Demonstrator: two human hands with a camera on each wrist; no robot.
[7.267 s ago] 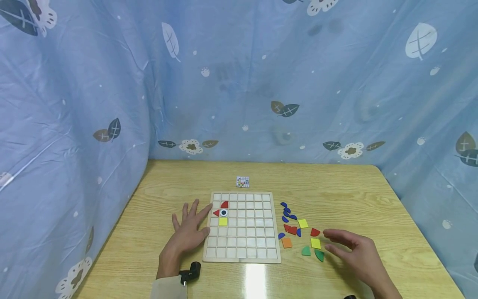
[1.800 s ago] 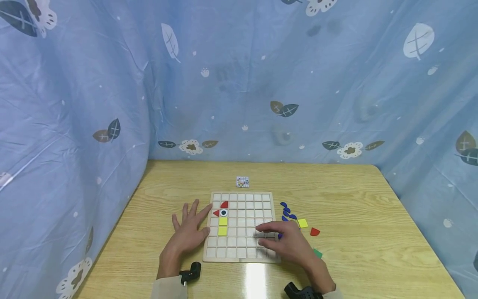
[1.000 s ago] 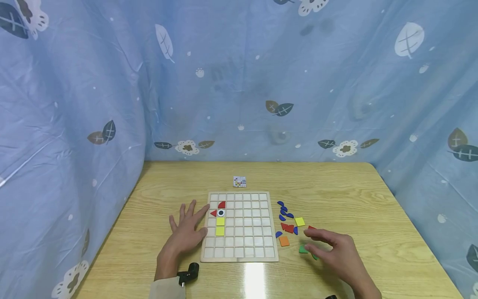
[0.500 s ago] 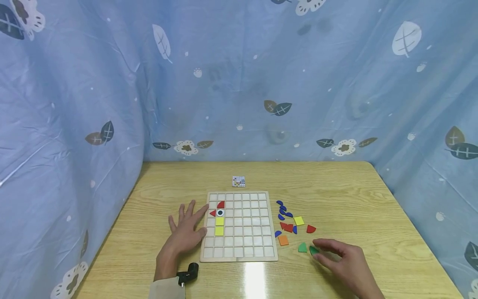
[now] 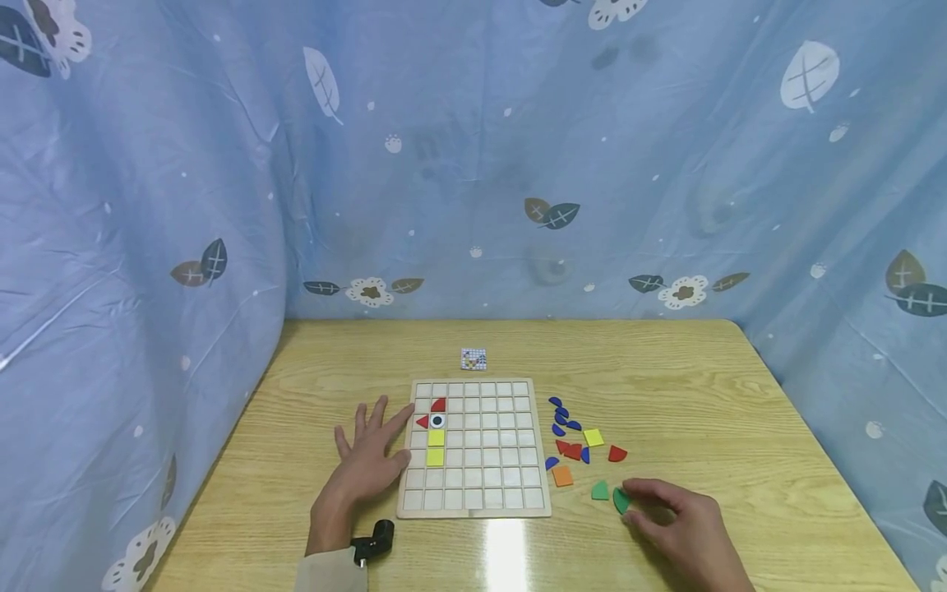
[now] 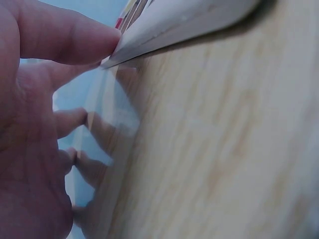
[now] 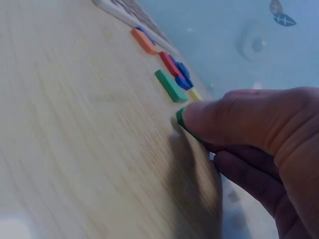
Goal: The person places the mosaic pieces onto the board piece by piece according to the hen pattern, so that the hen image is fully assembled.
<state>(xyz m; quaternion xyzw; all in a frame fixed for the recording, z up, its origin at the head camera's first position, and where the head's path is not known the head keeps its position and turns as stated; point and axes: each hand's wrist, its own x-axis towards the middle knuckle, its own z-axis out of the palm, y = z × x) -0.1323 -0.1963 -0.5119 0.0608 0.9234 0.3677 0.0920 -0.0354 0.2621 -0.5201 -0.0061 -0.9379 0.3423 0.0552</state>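
Observation:
The left hand (image 5: 368, 462) lies with spread, straight fingers beside the wooden grid board (image 5: 473, 515), its thumb and forefinger touching the left edge. In the left wrist view, the thumb (image 6: 75, 40) presses on the board's side. On the board sit a red quarter-circle tile (image 5: 440, 404), a red triangle (image 5: 422, 422), an eye tile (image 5: 437, 421) and two yellow squares (image 5: 436, 448) in one column. At right, the right hand (image 5: 684, 526) pinches a green quarter-circle tile (image 5: 620, 500) between thumb and forefinger, low at the tabletop; the thumb partly covers it in the right wrist view.
Another green tile (image 5: 600, 491) lies just left of the pinched one. Loose blue half-circles (image 5: 560, 418), red pieces (image 5: 571, 450), a yellow square (image 5: 593, 437) and an orange square (image 5: 563, 476) lie right of the board. A small pattern card (image 5: 473, 359) lies behind it.
A second yellow square has gone from the loose pieces onto the board. The right hand went from over the board back right, to the green quarter-circle tile. The left hand stayed put.

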